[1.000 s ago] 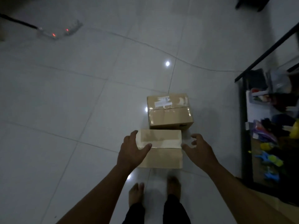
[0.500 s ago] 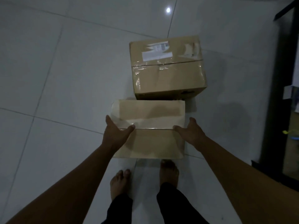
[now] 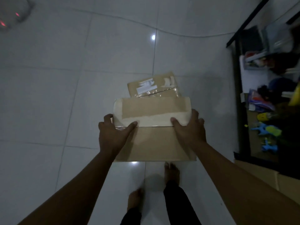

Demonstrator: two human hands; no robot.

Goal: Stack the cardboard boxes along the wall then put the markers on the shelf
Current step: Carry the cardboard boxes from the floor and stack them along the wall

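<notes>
A flat brown cardboard box (image 3: 154,138) with pale tape across its top is lifted off the white tiled floor in front of me. My left hand (image 3: 113,135) grips its left edge, thumb on top. My right hand (image 3: 190,132) grips its right edge the same way. Behind it a second cardboard box (image 3: 152,86) with a white label stays on the floor, its near part hidden by the held box. No markers can be made out.
A black-framed shelf (image 3: 236,82) stands at the right, crowded with coloured toys (image 3: 266,130) and bags. A flat piece of cardboard (image 3: 267,174) lies at its foot. My bare feet (image 3: 172,172) are below the box. A device with red lights (image 3: 9,18) sits far left.
Both hands closed on the near box's sides and raised it off the floor; it now covers the front of the far box. The camera tilted up, showing the shelf again.
</notes>
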